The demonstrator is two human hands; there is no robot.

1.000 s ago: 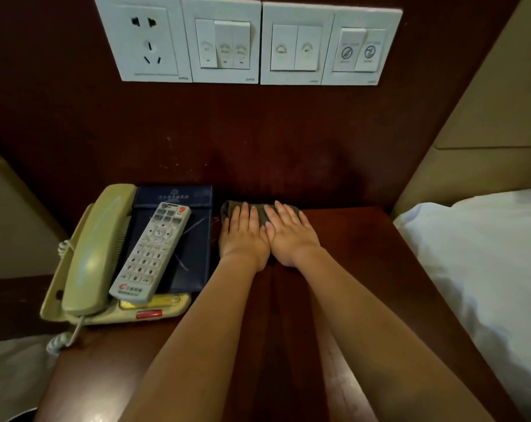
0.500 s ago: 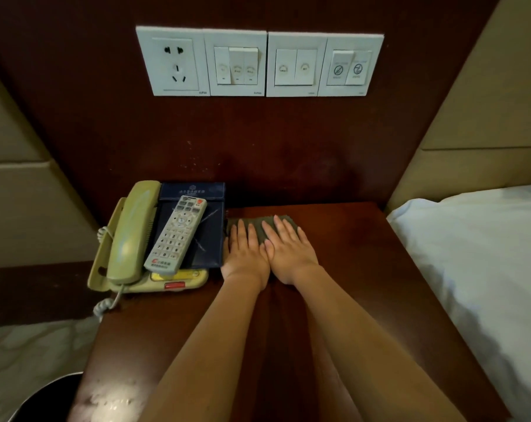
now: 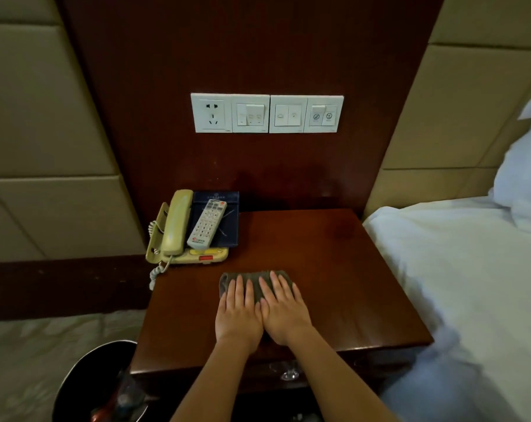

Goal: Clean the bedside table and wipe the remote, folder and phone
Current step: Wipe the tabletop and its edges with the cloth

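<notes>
Dark reddish wood panelling rises behind a glossy, dark red wooden bedside table (image 3: 334, 269), with padded beige wall panels (image 3: 45, 132) on either side. Mounted on the wood panelling is a row of white plastic wall plates (image 3: 267, 113): a power socket on the left, then three sets of switches.

At the table's back left corner sits a pale yellow-green corded telephone (image 3: 174, 229), its handset resting in the cradle and its coiled cord hanging off the table's left edge. A dark navy folder (image 3: 227, 220) lies across the telephone's base, its top edge leaning near the wood panelling. A white rectangular remote control (image 3: 207, 224) with rows of small buttons lies on top of the folder, angled slightly.

Nearer the front middle of the table, a folded grey-green cloth (image 3: 255, 283) lies flat. Both bare hands press down on it side by side, thumbs touching. The left hand (image 3: 239, 312) and right hand (image 3: 285, 310) are flat, palms down, fingers straight and only slightly spread, gripping nothing. The cloth is well apart from the telephone.

White bed linen (image 3: 459, 284) and a white pillow (image 3: 523, 178) fill the right side. A round black waste bin (image 3: 75, 382) stands on the floor at lower left, beside the table's front corner.
</notes>
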